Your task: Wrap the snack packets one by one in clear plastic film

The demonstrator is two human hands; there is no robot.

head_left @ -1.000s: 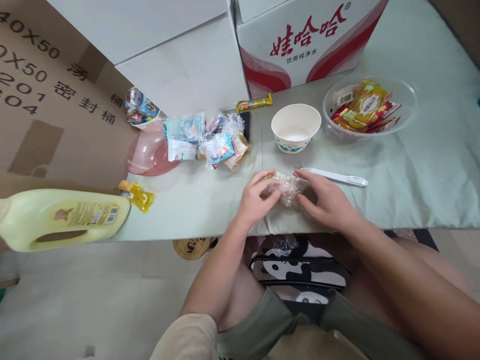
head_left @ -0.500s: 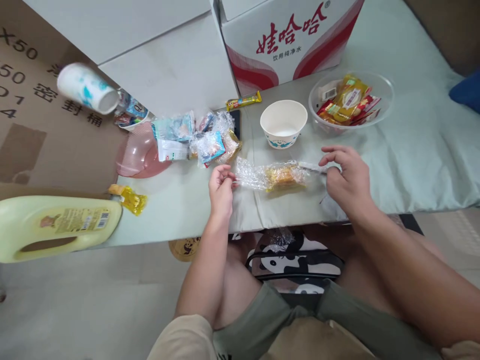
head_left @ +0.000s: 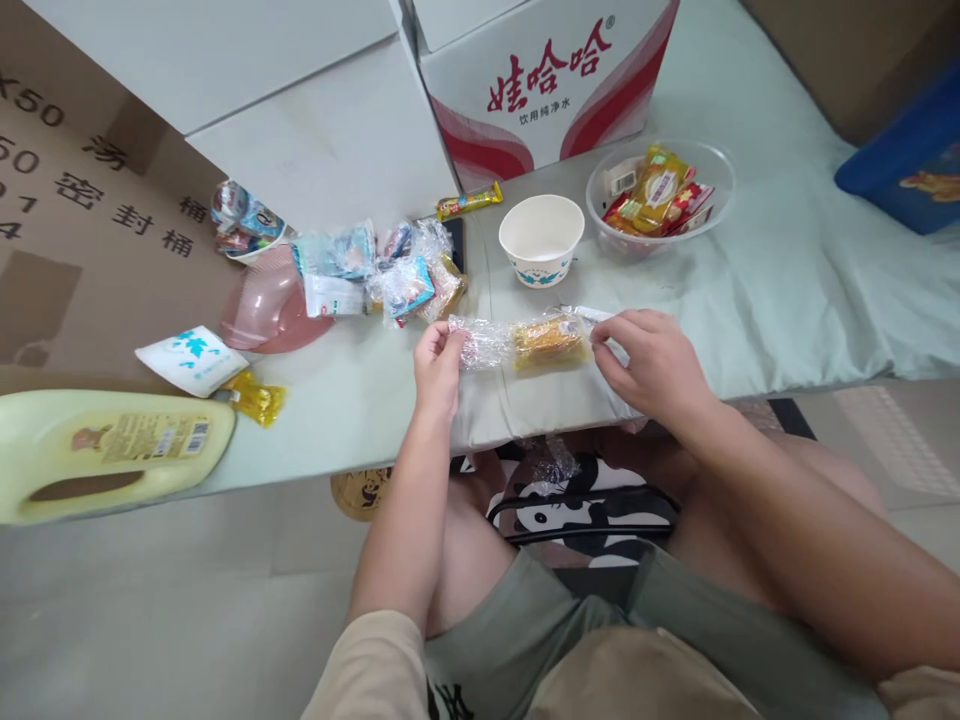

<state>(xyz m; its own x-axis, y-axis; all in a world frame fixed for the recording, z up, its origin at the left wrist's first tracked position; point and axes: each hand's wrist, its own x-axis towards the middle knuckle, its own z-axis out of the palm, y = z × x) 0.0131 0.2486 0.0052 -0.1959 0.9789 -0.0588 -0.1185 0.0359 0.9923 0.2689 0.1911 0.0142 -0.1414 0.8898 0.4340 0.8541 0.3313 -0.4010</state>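
A yellow snack packet (head_left: 551, 342) lies in front of me at the table's edge, with crinkled clear bubble wrap (head_left: 486, 345) at its left end. My left hand (head_left: 439, 368) is closed, pinching the left end of the bubble wrap. My right hand (head_left: 649, 362) has its thumb and fingers curled together at the packet's right end, pinching its edge; the palm hides part of a silvery strip (head_left: 589, 314) behind it. Just beyond the packet stands a white paper bowl (head_left: 541, 243) with a blue leaf print, its visible inside bare.
A clear plastic bowl (head_left: 716, 212) holds several snack packets. Wrapped packets (head_left: 409, 285) are heaped left of the paper bowl, beside a pink bowl (head_left: 270, 310). A white paper cup (head_left: 191, 360) lies near a yellow bottle (head_left: 161, 430). Boxes (head_left: 555, 110) stand behind; a blue container (head_left: 911, 165) is at right.
The paper cup, blurred in the air at upper left before, now lies on its side by the bottle. My right hand has come left to the packet's end. The view has shifted right.
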